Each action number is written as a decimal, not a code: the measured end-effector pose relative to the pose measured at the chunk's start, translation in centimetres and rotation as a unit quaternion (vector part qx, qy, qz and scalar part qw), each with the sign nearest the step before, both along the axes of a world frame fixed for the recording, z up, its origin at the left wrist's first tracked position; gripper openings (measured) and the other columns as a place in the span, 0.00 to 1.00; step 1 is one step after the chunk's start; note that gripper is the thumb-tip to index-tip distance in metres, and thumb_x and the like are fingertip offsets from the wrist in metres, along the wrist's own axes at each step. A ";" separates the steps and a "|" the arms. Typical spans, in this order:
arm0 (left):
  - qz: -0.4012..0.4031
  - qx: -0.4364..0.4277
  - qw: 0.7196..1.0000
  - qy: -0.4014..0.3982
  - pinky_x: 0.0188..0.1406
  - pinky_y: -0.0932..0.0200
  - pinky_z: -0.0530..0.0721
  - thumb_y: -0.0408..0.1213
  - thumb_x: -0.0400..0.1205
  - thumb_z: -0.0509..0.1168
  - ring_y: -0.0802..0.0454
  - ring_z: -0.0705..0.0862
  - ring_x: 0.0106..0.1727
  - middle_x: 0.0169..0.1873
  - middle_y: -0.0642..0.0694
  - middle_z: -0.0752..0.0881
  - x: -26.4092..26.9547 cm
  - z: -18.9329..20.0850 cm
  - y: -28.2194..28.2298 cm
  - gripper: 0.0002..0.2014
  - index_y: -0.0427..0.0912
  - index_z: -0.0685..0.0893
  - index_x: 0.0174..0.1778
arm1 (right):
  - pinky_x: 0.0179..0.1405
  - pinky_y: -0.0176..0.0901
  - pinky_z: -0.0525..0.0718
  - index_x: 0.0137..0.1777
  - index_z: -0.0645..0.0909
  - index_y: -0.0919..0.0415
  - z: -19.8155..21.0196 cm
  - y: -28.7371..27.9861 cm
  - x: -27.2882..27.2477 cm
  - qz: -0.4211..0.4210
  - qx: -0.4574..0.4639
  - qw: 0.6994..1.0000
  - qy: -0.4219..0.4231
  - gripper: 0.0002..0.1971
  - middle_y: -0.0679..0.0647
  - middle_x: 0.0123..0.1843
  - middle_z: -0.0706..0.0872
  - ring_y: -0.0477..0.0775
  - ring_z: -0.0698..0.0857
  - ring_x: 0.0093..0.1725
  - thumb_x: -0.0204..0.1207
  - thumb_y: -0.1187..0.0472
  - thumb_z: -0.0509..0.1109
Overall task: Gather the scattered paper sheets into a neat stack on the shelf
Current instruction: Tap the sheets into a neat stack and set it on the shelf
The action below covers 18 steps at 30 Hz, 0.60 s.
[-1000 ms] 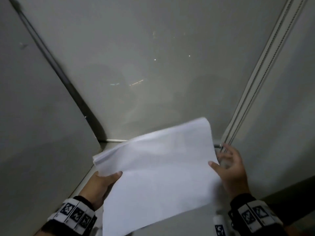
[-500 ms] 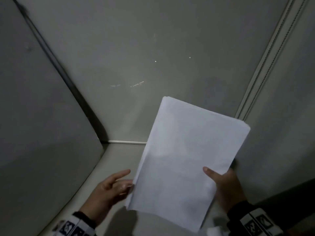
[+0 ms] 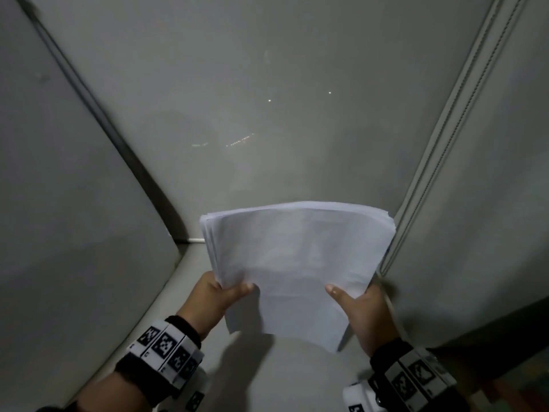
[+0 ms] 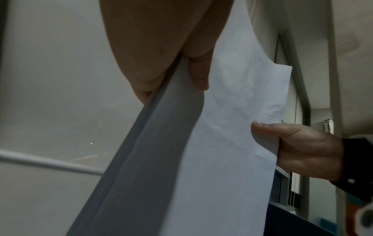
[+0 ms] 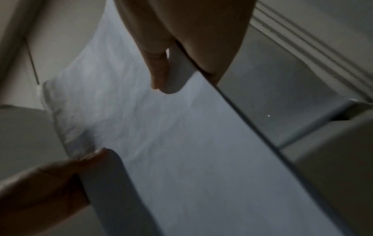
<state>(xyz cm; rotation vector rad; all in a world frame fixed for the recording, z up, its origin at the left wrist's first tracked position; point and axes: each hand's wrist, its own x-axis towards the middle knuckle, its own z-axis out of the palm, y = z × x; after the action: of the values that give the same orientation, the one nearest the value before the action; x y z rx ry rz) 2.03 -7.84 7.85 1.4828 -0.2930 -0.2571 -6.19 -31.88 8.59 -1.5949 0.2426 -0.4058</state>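
Note:
A bundle of several white paper sheets is lifted above the pale shelf floor, bowed upward, its far edges slightly fanned. My left hand pinches its left side, thumb on top, fingers hidden beneath. My right hand pinches the right side the same way. The left wrist view shows the sheets from their left edge, my left hand gripping them and my right hand across. The right wrist view shows the paper between my right hand and the left hand.
The shelf is a pale grey box: a back wall, a left side panel and a right side panel with a ribbed vertical rail. A white rod lies along the back corner.
The sheets were swung upright in the right hand alone while the left hand let go. They are now turned back flat, and the left hand grips them again.

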 end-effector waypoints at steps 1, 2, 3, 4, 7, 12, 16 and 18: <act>-0.002 0.019 1.000 0.015 0.56 0.46 0.88 0.43 0.58 0.80 0.41 0.90 0.53 0.45 0.46 0.94 -0.1 -0.9 0.2 0.17 0.47 0.91 0.43 | 0.33 0.24 0.83 0.41 0.85 0.56 -0.9 0.1 -0.2 0.007 -0.005 0.999 0.031 0.08 0.34 0.29 0.90 0.36 0.89 0.36 0.68 0.69 0.75; -0.007 0.044 0.998 0.034 0.53 0.51 0.89 0.44 0.56 0.81 0.43 0.90 0.52 0.42 0.50 0.94 -0.4 -1.6 0.3 0.20 0.47 0.91 0.43 | 0.37 0.28 0.85 0.45 0.85 0.58 -2.0 0.1 -0.4 0.013 -0.015 0.998 0.056 0.08 0.37 0.31 0.91 0.37 0.89 0.38 0.68 0.68 0.75; -0.015 0.068 0.996 0.047 0.51 0.55 0.90 0.49 0.51 0.83 0.45 0.90 0.52 0.42 0.50 0.94 -0.6 -2.6 0.5 0.26 0.46 0.90 0.45 | 0.44 0.34 0.87 0.48 0.84 0.60 -3.0 0.3 -0.6 0.018 -0.023 0.996 0.085 0.10 0.41 0.35 0.92 0.40 0.89 0.41 0.68 0.68 0.75; -0.022 0.089 0.994 0.055 0.49 0.58 0.90 0.57 0.46 0.84 0.47 0.91 0.52 0.44 0.48 0.94 -0.9 -3.6 0.6 0.36 0.45 0.90 0.48 | 0.52 0.43 0.86 0.51 0.83 0.61 -3.8 0.5 -0.7 0.019 -0.029 0.994 0.103 0.12 0.45 0.43 0.92 0.45 0.89 0.46 0.68 0.67 0.75; -0.016 0.097 0.992 0.073 0.50 0.58 0.89 0.62 0.42 0.81 0.47 0.90 0.54 0.50 0.45 0.93 -1.0 -5.5 0.8 0.41 0.46 0.88 0.50 | 0.60 0.52 0.81 0.48 0.83 0.58 -4.9 1.1 -0.7 -0.002 -0.014 0.991 0.131 0.09 0.53 0.49 0.88 0.57 0.86 0.53 0.68 0.64 0.75; -0.041 0.066 0.995 0.058 0.40 0.68 0.89 0.62 0.39 0.83 0.55 0.91 0.51 0.43 0.56 0.94 -0.8 -4.5 1.4 0.40 0.50 0.88 0.48 | 0.50 0.46 0.83 0.40 0.83 0.54 -4.0 1.2 -0.7 0.023 0.006 0.993 0.114 0.09 0.48 0.43 0.89 0.52 0.88 0.47 0.66 0.68 0.77; -0.004 -0.001 1.000 -0.031 0.39 0.66 0.89 0.60 0.42 0.83 0.51 0.91 0.48 0.43 0.52 0.94 -0.6 -1.0 2.0 0.38 0.47 0.90 0.47 | 0.37 0.32 0.85 0.44 0.83 0.55 -1.4 0.6 -0.7 0.026 -0.023 0.998 0.045 0.13 0.45 0.39 0.93 0.49 0.90 0.45 0.64 0.70 0.78; 0.006 -0.052 0.994 -0.092 0.40 0.69 0.88 0.54 0.51 0.83 0.58 0.91 0.46 0.43 0.55 0.94 -0.6 1.4 1.8 0.27 0.52 0.91 0.46 | 0.36 0.29 0.84 0.47 0.81 0.50 1.3 0.2 -0.5 0.027 -0.031 0.999 -0.026 0.17 0.38 0.42 0.91 0.44 0.89 0.45 0.66 0.73 0.75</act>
<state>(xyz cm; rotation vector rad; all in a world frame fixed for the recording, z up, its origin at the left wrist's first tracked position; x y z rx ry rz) 1.41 -6.01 9.26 1.4059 -0.4390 -0.0933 -6.68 -31.64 9.93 -1.6451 0.1475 -0.4163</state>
